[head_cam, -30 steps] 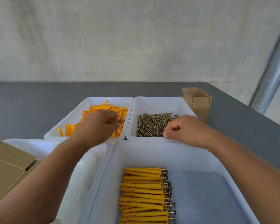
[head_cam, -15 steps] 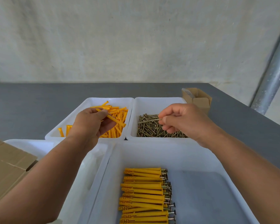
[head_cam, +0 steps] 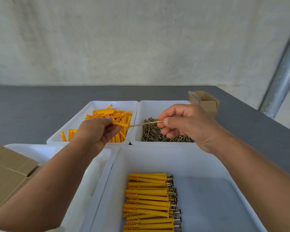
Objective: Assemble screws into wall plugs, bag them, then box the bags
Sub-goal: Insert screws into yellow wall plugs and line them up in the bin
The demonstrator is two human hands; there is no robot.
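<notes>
Screw (head_cam: 145, 123) tip meets plug (head_cam: 120, 124), both pinched by hands, their ends hidden by fingertips (head_cam: 165, 122).

This looks like a plain workshop or small packing station. A bare, rough concrete wall (head_cam: 141, 39) stands behind a dark grey surface (head_cam: 23, 106), and a galvanised metal pipe (head_cam: 281, 81) runs up at the right. White plastic bins (head_cam: 157, 104) sit side by side, sorted by part: loose orange wall plugs (head_cam: 117, 114), a heap of screws (head_cam: 157, 134), a neat row of assembled plugs (head_cam: 147, 198). Brown cardboard boxes (head_cam: 206, 101) wait at the edges, one small and open at the far right.
</notes>
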